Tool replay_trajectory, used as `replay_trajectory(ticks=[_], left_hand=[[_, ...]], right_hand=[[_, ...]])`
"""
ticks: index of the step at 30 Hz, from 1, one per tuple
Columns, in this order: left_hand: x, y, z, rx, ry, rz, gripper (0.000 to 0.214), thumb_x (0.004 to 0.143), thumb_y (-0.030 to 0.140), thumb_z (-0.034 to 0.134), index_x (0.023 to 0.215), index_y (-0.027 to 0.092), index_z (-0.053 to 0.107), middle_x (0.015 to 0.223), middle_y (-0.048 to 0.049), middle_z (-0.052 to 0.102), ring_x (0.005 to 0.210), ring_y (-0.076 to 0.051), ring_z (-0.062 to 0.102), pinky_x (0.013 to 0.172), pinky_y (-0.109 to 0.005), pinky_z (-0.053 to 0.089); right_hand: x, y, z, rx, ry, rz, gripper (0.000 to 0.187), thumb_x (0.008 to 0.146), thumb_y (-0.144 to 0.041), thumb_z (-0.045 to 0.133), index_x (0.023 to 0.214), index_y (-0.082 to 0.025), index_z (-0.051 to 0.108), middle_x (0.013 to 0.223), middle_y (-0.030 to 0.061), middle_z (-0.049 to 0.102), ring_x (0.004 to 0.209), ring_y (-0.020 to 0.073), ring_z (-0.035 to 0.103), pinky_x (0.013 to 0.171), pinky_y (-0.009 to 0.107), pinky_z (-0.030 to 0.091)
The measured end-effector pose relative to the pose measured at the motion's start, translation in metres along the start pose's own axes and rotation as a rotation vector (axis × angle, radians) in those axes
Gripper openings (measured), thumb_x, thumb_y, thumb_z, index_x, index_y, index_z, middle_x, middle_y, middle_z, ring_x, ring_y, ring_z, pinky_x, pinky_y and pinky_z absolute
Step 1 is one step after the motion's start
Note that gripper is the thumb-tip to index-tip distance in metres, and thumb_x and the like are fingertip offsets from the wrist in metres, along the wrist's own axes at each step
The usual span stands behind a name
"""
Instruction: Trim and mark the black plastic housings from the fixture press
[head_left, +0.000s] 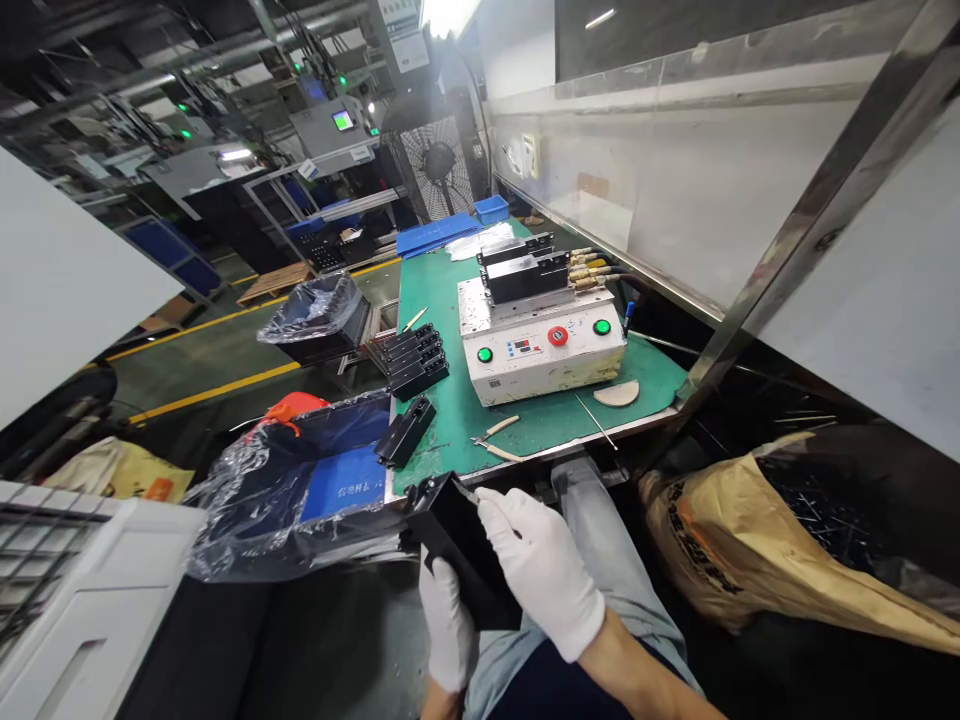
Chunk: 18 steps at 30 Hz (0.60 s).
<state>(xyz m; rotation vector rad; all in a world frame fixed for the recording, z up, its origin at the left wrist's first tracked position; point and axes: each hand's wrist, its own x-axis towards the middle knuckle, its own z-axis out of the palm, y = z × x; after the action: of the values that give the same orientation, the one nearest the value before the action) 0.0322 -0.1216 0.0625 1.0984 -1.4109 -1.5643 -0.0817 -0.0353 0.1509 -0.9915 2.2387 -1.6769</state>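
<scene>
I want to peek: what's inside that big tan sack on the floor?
The tan sack is dark inside, with many thin pale sticks heaped near its mouth. Whatever lies beneath them is covered, so it can't be seen.

Fingers of left hand (448,625) hidden behind black casing (450,530); tan sack (787,540) cut off by picture's right edge.

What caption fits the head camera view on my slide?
White-gloved left hand and right hand hold a black block before a green-topped workbench.
</scene>
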Motion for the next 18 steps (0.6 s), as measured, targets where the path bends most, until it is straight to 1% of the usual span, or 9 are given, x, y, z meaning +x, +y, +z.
replay_trajectory(ticks=[2,4,6,10,12,14,16,18], left_hand=[[-0.0002,-0.0008,-0.0002,0.008,0.011,0.02,0.08,0.085,0.075,0.056,0.139,0.016,0.06,0.14,-0.0164,0.069,0.146,-0.033,0.051,0.128,-0.047,0.033],[-0.0005,-0.0016,-0.0011,0.019,0.017,0.027,0.081,0.084,0.076,0.057,0.14,0.016,0.06,0.141,-0.0167,0.068,0.146,-0.034,0.051,0.128,-0.047,0.034],[-0.0011,-0.0018,-0.0018,0.026,0.01,0.028,0.082,0.084,0.076,0.056,0.14,0.016,0.06,0.14,-0.0168,0.069,0.145,-0.035,0.051,0.127,-0.048,0.035],[-0.0018,-0.001,-0.0026,0.035,-0.015,0.052,0.08,0.085,0.075,0.056,0.139,0.016,0.06,0.138,-0.0172,0.07,0.144,-0.035,0.052,0.126,-0.048,0.036],[-0.001,-0.0016,-0.0037,0.063,-0.033,0.085,0.081,0.084,0.076,0.058,0.139,0.016,0.06,0.139,-0.0181,0.068,0.143,-0.037,0.053,0.124,-0.048,0.037],[0.0002,-0.0026,-0.0053,0.094,-0.045,0.127,0.085,0.081,0.078,0.059,0.139,0.016,0.058,0.142,-0.0192,0.066,0.143,-0.038,0.051,0.124,-0.047,0.037],[0.0012,-0.0011,-0.0058,0.121,-0.026,0.144,0.092,0.076,0.082,0.061,0.14,0.015,0.058,0.143,-0.02,0.065,0.147,-0.039,0.047,0.127,-0.047,0.033],[0.0014,0.0068,-0.0036,0.11,0.01,0.116,0.096,0.072,0.083,0.065,0.139,0.015,0.059,0.144,-0.0195,0.065,0.151,-0.039,0.042,0.13,-0.046,0.029]], right_hand=[[-0.0021,0.0001,0.0071,-0.017,0.023,-0.024,0.034,0.108,-0.033,0.046,0.106,-0.019,0.077,0.09,0.0069,0.074,0.086,0.0192,0.071,0.08,0.029,0.055],[-0.0028,0.0006,0.0108,-0.004,0.043,-0.021,0.034,0.108,-0.033,0.046,0.106,-0.019,0.077,0.089,0.007,0.074,0.084,0.0189,0.071,0.079,0.029,0.056],[-0.0025,0.0008,0.0114,0.016,0.052,-0.012,0.034,0.108,-0.032,0.046,0.105,-0.019,0.077,0.089,0.0071,0.075,0.084,0.0187,0.071,0.078,0.029,0.056],[-0.0012,0.0004,0.0092,0.027,0.072,-0.016,0.034,0.108,-0.033,0.047,0.108,-0.02,0.078,0.093,0.008,0.077,0.088,0.0193,0.073,0.084,0.029,0.057],[-0.0008,0.0011,0.0092,0.02,0.074,-0.012,0.033,0.108,-0.033,0.047,0.109,-0.021,0.078,0.094,0.0078,0.077,0.089,0.0192,0.073,0.085,0.029,0.057],[-0.0007,0.0031,0.0105,-0.007,0.063,-0.002,0.033,0.108,-0.033,0.047,0.106,-0.021,0.078,0.092,0.0077,0.077,0.089,0.0195,0.074,0.084,0.029,0.057],[-0.0007,0.0065,0.0117,-0.026,0.053,0.007,0.034,0.108,-0.033,0.047,0.1,-0.021,0.078,0.09,0.0076,0.077,0.088,0.0202,0.074,0.084,0.031,0.057],[-0.0004,0.0099,0.0103,-0.002,0.062,0.027,0.032,0.107,-0.032,0.048,0.1,-0.02,0.077,0.089,0.0073,0.076,0.087,0.0199,0.074,0.084,0.031,0.057]])
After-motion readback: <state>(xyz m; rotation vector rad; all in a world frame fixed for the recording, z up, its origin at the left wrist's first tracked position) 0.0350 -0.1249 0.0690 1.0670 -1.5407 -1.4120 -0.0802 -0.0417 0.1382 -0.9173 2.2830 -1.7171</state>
